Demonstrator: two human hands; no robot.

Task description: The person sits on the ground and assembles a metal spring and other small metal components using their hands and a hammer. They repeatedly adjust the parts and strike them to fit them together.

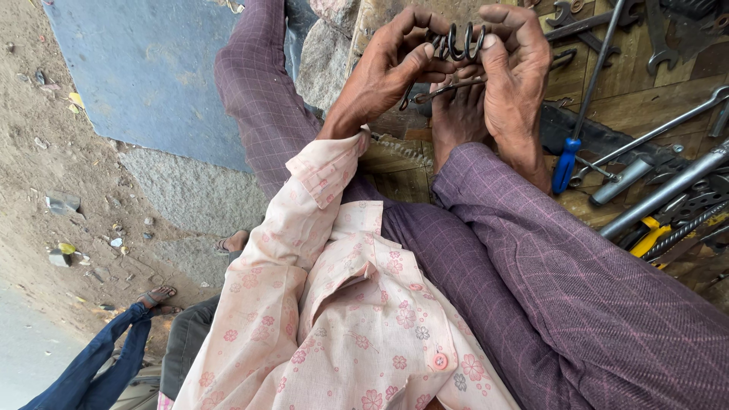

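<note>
Both hands pinching dark coil spring [456,42] above bare foot [459,114]: left hand [395,61] gripping left end, right hand [516,68] right end. Spring axis lying crosswise between grips; thin metal rod [448,89] just beneath.

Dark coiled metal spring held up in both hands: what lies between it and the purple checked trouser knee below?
In the head view, a bare foot and a thin metal rod lie between the dark coiled metal spring and the purple checked trouser knee.

Dark matt metal coil spring [456,42], dull steel wrenches [661,129], glossy blue plastic screwdriver handle [566,163], rough wood boards [645,83]
</note>
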